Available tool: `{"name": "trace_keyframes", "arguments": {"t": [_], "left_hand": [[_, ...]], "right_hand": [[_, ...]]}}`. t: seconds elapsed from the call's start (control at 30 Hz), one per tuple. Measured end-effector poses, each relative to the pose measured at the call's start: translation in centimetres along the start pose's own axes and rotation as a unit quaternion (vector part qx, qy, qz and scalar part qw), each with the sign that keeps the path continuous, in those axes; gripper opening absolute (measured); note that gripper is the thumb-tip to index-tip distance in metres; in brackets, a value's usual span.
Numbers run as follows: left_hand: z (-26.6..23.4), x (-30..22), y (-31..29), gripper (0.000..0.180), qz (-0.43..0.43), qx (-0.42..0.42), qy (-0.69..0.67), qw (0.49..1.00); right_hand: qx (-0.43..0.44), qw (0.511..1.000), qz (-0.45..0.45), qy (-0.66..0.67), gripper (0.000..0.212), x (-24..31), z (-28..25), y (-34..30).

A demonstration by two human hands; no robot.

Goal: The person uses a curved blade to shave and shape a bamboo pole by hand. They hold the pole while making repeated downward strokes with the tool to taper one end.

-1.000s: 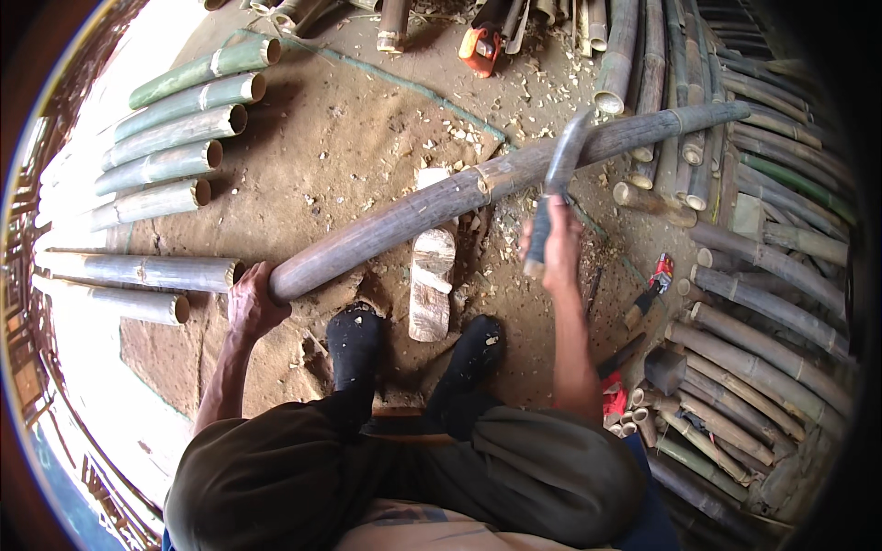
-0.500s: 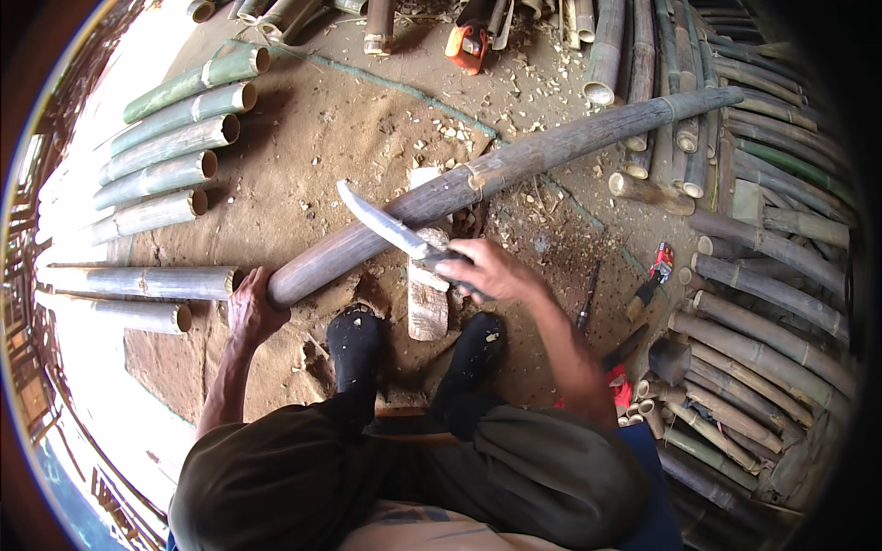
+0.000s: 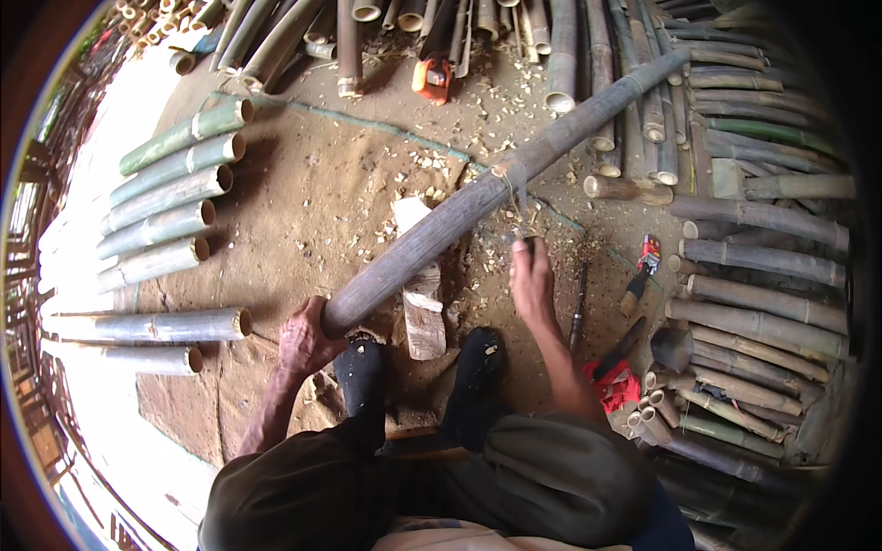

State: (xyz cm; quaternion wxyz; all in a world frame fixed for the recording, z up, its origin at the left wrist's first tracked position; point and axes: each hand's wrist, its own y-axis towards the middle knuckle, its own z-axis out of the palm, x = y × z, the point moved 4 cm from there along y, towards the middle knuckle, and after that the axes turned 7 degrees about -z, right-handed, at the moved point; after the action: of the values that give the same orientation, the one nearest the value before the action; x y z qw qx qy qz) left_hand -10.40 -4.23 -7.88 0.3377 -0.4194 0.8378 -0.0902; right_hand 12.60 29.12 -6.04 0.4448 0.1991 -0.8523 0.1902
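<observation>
A long grey-brown bamboo pole (image 3: 404, 262) runs slantwise from near left to far right, its middle over a pale wooden block (image 3: 424, 326). My left hand (image 3: 310, 336) is wrapped round the pole's near end. My right hand (image 3: 533, 283) is closed on the dark handle of a knife (image 3: 522, 193). The blade is blurred and points away from me, at or close to the pole's ringed node (image 3: 501, 173); whether it touches I cannot tell. My feet in dark socks (image 3: 365, 376) stand on either side of the block.
Cut bamboo lengths (image 3: 175, 220) lie in a row at left, with more stacked on the right (image 3: 763, 312). An orange-handled saw (image 3: 432, 81) lies at the back. A brush (image 3: 640, 275), a dark blade (image 3: 620, 349) and a red cloth (image 3: 614, 386) are right of me. Chips litter the ground.
The knife has gone from crossing the pole above the block to its node farther right, its blade swinging to point away. My left hand and the pole's near end have shifted right; the pole slants more steeply.
</observation>
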Motion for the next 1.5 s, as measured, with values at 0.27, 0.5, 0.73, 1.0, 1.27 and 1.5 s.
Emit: {"name": "trace_keyframes", "arguments": {"t": [0.27, 0.5, 0.73, 1.0, 1.27, 1.5], "left_hand": [[2.4, -2.6, -1.0, 0.043, -0.007, -0.176, 0.061, 0.983], [2.7, -2.6, -0.9, 0.045, -0.013, -0.183, 0.066, 0.981], [2.3, -2.0, -0.8, 0.045, -0.025, -0.163, 0.046, 0.985], [1.1, -2.5, -0.6, 0.044, -0.052, -0.083, 0.022, 0.995], [0.6, -2.5, -0.3, 0.053, -0.026, -0.065, -0.017, 0.997], [-0.1, -2.3, 0.2, 0.057, -0.004, -0.036, -0.037, 0.999]], "right_hand": [[0.126, 0.941, -0.118, -0.291, 0.039, 0.4, -0.9, 4.0], [0.149, 0.932, -0.151, -0.294, 0.042, 1.5, -3.3, 5.8], [0.262, 0.871, -0.224, -0.351, 0.049, 3.3, -0.9, 3.8], [0.196, 0.903, -0.231, -0.305, 0.04, 0.5, -0.4, 4.6], [0.21, 0.905, -0.195, -0.315, 0.049, -0.3, -1.1, 4.6], [0.073, 0.937, -0.212, -0.268, 0.04, -0.7, -1.1, 5.6]]}}
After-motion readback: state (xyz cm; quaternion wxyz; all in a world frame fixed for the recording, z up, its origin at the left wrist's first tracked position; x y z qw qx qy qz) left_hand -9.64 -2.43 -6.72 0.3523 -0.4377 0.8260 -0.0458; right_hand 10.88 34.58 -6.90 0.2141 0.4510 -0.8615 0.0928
